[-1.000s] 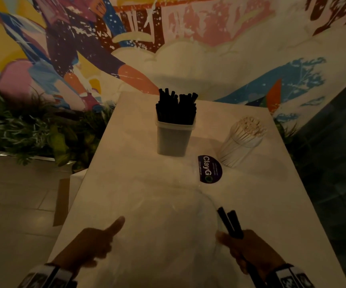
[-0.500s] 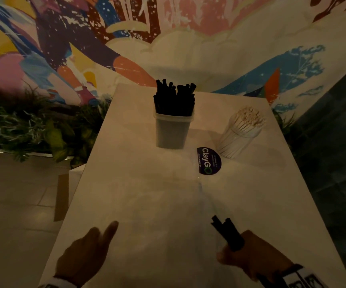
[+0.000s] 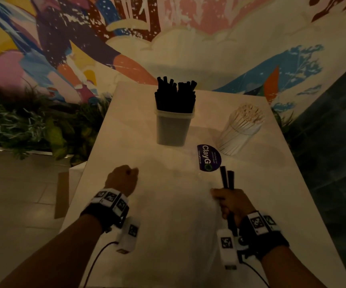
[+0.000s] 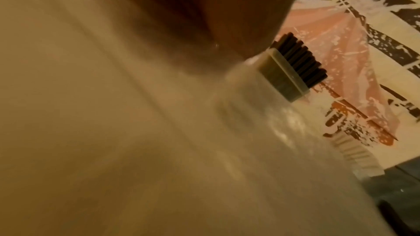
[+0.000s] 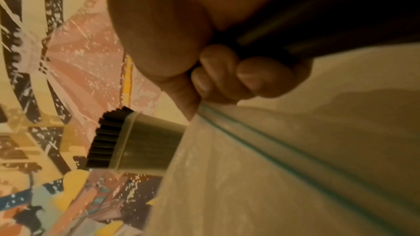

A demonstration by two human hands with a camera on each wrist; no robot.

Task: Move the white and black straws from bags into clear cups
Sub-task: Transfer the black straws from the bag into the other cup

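My right hand (image 3: 231, 203) grips two black straws (image 3: 227, 177), tips pointing up the table; in the right wrist view its fingers (image 5: 227, 71) curl round the dark straws (image 5: 318, 24). A clear bag (image 3: 174, 183) with a purple ClayGo sticker (image 3: 209, 157) lies flat between my hands. My left hand (image 3: 122, 179) is curled at the bag's left edge and seems to pinch the film (image 4: 250, 132). Farther back stand a clear cup (image 3: 174, 125) full of black straws (image 3: 175, 94) and a clear cup of white straws (image 3: 241, 129).
The white table (image 3: 271, 204) is narrow, with its left edge close to my left arm. Green plants (image 3: 33, 125) line the floor on the left, and a painted wall (image 3: 188, 28) stands behind. A dark wall (image 3: 334, 142) runs along the right.
Both hands have moved forward up the table. The left hand went from thumb stretched out to a curled fist at the bag. The right hand still holds the two straws, now more upright.
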